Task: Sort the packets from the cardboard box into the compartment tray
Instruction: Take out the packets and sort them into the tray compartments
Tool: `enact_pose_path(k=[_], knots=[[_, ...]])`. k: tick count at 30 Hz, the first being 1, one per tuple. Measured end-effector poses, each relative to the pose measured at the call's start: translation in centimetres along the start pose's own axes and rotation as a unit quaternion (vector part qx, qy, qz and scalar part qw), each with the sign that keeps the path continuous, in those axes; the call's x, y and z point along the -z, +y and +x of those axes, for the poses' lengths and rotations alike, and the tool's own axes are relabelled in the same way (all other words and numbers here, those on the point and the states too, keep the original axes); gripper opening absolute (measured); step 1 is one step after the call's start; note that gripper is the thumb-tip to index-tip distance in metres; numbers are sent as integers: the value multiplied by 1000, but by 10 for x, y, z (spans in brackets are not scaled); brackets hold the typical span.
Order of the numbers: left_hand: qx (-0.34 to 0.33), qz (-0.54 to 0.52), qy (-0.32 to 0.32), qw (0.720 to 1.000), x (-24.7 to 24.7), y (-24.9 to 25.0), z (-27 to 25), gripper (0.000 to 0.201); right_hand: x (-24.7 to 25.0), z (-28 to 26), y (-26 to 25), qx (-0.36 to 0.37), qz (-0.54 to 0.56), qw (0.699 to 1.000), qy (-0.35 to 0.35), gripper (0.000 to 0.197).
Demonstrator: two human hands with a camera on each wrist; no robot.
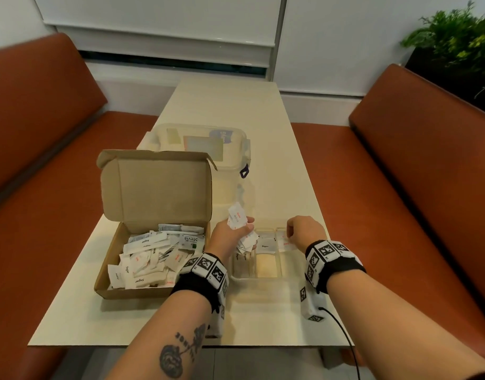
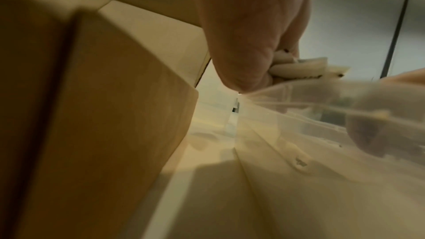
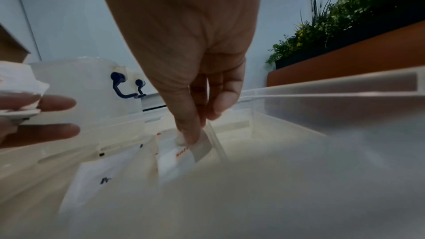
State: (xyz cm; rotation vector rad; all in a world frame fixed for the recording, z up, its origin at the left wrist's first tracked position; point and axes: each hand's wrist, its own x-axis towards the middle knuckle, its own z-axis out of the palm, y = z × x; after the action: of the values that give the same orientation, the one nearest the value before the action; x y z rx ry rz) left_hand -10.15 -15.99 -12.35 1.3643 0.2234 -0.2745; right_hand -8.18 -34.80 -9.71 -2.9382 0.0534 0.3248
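An open cardboard box point(image 1: 109, 272) at the table's left holds several white packets point(image 1: 151, 259). To its right lies the clear compartment tray point(image 1: 266, 281), its wall also in the wrist views point(image 2: 299, 115) point(image 3: 345, 94). My left hand point(image 1: 230, 237) grips a bunch of white packets point(image 1: 237, 216) point(image 2: 299, 69) above the tray's left end. My right hand point(image 1: 304, 231) point(image 3: 195, 134) reaches down into a right compartment and pinches a red-printed white packet point(image 3: 181, 157) point(image 1: 286, 244). A pepper packet point(image 1: 264, 245) point(image 3: 105, 175) lies in the middle compartment.
A clear lidded plastic tub point(image 1: 225, 149) with a dark blue latch point(image 3: 128, 86) stands behind the box and tray. Orange bench seats point(image 1: 400, 187) flank the table. A plant point(image 1: 460, 42) stands at the far right. A black cable point(image 1: 342, 333) hangs from my right wrist.
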Motion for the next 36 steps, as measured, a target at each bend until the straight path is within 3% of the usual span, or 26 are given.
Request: enact_pose_path(k=[15, 31, 36], knots=[[3, 51, -31, 998, 5, -2, 6, 16, -14, 1, 10, 20, -43, 999, 11, 12], [-1, 51, -32, 998, 5, -2, 5, 16, -18, 2, 7, -17, -22, 1000, -2, 18], [-4, 86, -35, 996, 2, 2, 3, 12, -3, -1, -7, -1, 57, 995, 76, 19]])
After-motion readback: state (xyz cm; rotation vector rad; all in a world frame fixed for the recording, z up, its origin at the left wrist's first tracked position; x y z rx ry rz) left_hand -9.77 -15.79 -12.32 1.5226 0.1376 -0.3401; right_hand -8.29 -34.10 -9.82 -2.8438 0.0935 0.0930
